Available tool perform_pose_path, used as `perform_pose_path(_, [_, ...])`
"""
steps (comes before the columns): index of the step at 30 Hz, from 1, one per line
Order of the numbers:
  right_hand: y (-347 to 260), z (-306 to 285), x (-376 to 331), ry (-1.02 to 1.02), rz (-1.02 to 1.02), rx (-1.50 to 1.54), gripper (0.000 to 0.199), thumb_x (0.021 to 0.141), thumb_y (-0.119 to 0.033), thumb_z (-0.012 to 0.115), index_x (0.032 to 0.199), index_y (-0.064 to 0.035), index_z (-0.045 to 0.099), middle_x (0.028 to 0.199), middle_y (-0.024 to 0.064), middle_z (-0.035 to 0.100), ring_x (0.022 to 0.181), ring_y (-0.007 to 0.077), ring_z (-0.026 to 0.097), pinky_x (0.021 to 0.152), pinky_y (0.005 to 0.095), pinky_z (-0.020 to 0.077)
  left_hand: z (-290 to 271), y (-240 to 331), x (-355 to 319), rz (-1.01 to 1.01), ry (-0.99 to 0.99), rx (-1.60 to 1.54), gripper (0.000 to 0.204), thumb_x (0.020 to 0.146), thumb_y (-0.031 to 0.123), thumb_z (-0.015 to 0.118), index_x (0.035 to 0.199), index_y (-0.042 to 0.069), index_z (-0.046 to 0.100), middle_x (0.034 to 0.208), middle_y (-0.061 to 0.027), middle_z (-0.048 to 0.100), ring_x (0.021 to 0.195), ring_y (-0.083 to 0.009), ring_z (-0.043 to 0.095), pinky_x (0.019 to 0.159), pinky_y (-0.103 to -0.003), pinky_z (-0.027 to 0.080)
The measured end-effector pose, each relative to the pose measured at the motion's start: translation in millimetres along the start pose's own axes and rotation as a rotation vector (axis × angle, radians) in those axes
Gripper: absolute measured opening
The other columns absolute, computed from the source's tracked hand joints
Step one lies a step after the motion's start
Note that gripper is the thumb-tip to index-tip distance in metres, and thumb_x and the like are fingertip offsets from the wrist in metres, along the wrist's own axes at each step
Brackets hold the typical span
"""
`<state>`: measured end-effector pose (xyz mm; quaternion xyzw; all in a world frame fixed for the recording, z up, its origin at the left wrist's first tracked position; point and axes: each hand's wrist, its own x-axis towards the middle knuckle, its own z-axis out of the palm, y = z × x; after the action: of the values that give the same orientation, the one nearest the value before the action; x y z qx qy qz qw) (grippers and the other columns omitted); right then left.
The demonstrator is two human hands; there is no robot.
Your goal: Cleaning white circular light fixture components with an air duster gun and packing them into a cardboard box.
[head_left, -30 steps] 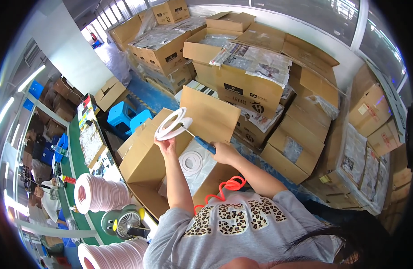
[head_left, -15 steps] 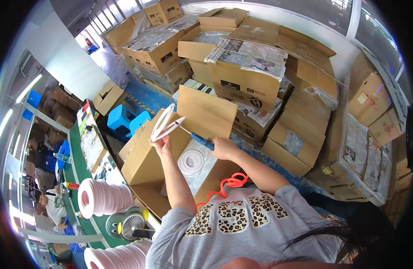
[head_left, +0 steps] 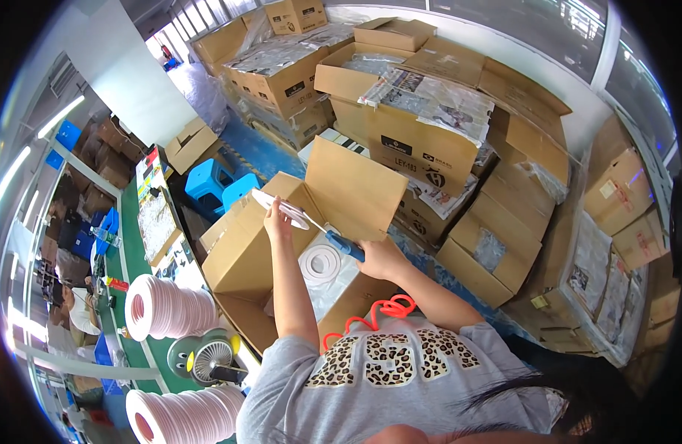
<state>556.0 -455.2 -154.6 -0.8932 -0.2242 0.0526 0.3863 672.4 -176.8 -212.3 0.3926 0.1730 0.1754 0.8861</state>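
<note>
My left hand (head_left: 276,220) pinches a thin white ring-shaped part (head_left: 294,215), tilted nearly edge-on above an open cardboard box (head_left: 241,259). In my right hand (head_left: 383,259) is a blue air blow gun (head_left: 345,246), its thin metal nozzle angled up and left at the ring. The nozzle tip is close to the ring; I cannot tell whether they touch. Below, inside the box, a white round part with rings (head_left: 308,270) lies on clear plastic wrapping. An orange coiled hose (head_left: 389,305) passes under my right forearm, where its end is hidden.
Large cartons (head_left: 422,144) are stacked beyond the box and to the right. Blue stools (head_left: 208,181) stand past its left side. On the green bench (head_left: 117,296) at left are white spools (head_left: 171,307) and a small fan (head_left: 211,360). A worker (head_left: 82,311) is at far left.
The white ring has turned from showing its open loop to nearly edge-on, and it sits lower. The blow gun has shifted slightly down and right, and the whole view has shifted.
</note>
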Motion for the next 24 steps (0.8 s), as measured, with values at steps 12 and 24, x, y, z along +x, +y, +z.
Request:
perform_pose_path(12, [14.8, 14.3, 0.8, -0.060, 0.050, 0.091, 0.030, 0.071, -0.013, 0.053, 0.100, -0.0048, 0.057, 0.088, 0.0219, 0.061, 0.085, 0.0365, 0.058, 0.072, 0.0414, 0.0470, 1.4, -11.3, -1.3, 0.015, -0.062, 0.202, 0.023, 0.080, 0.022, 0.062, 0.093, 0.007, 0.051, 0.080, -0.0021, 0.053, 0.074, -0.0133, 0.053, 0.062, -0.028, 0.044])
perform_pose_path(24, [41.1, 16.0, 4.1, -0.078, 0.040, 0.193, 0.029, 0.072, -0.012, 0.056, 0.099, -0.0030, 0.057, 0.084, 0.0219, 0.061, 0.083, 0.0370, 0.058, 0.071, 0.0403, 0.0462, 3.7, -23.1, -20.8, 0.624, -0.150, 1.372, 0.036, 0.063, 0.021, 0.074, 0.080, 0.001, 0.050, 0.062, -0.0079, 0.052, 0.055, -0.0182, 0.051, 0.052, -0.030, 0.041])
